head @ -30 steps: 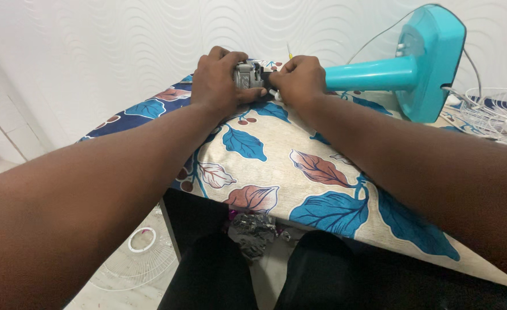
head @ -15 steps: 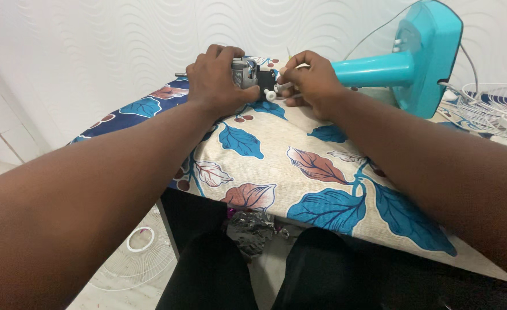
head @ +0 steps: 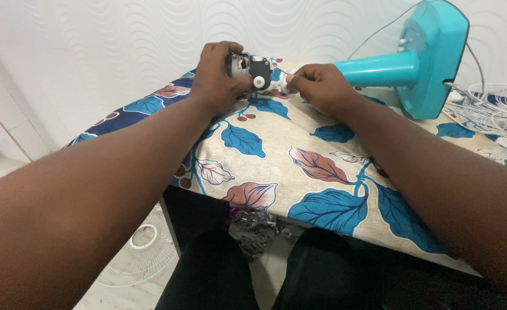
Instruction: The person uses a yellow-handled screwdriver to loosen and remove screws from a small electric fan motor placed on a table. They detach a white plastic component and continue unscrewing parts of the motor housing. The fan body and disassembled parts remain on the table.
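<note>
My left hand [head: 220,74] is curled round a small fan motor [head: 246,66], fingers over its top and thumb underneath, so the grip is closed on the metal and black body and holds it just above the far edge of the table. A white round knob [head: 259,82] sticks out of the motor's black housing on the side facing my right hand. My right hand [head: 318,87] sits just beside it, knuckles up and fingers bent inward, pinching a small white part [head: 285,84] between fingertips and thumb; the part lies close to the knob, but I cannot tell whether the two touch. Directly behind my right hand lies the turquoise fan stand [head: 422,60], tipped on its side, its pole pointing toward my knuckles and its broad base raised at the right. A thin grey cable [head: 379,31] arcs up from the stand against the white wavy-patterned wall [head: 121,46]. Both forearms rest across the tablecloth [head: 299,161], cream with blue and rust leaves. At the far right edge a white wire fan guard [head: 494,109] lies on the table. Below the table's left side, on the floor, lies another white wire grille [head: 144,252], and between my knees a crumpled grey bag [head: 256,227] shows.
</note>
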